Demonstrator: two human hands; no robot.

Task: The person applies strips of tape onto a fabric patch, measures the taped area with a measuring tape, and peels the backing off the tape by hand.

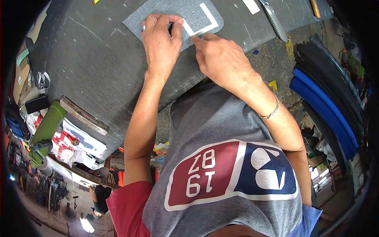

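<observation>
Presenting a dark desk (pixel 87 67) across the far and left parts of the scene, with pale scratches on the top. Wearing a gray T-shirt (pixel 205 114) at the near middle, with a red sleeve at left, a blue sleeve at right and a printed badge on the chest. Stacking black material (pixel 327 71) at the right beyond the desk edge, with blue material (pixel 325 108) lying along the near-left side of the stack. Laying a gray fabric piece (pixel 197 17) flat on the far middle of the desk, under both hands. Leaning an olive-green roll (pixel 47 130) at the near left, beside a worn brown board (pixel 85 115).

Resting the left hand (pixel 162 39) over the left part of the fabric, pinching the left end of the white strip (pixel 206 29) between thumb and index finger. Extending the index finger of the right hand (pixel 225 59) onto the near-left corner of the strip, holding the thumb apart and curling the other fingers. Bending the strip into a three-sided outline on top of the fabric. Placing a serrated blade (pixel 275 23) to the right of the fabric, well apart from both hands, with a white scrap (pixel 251 6) just left of the blade.
</observation>
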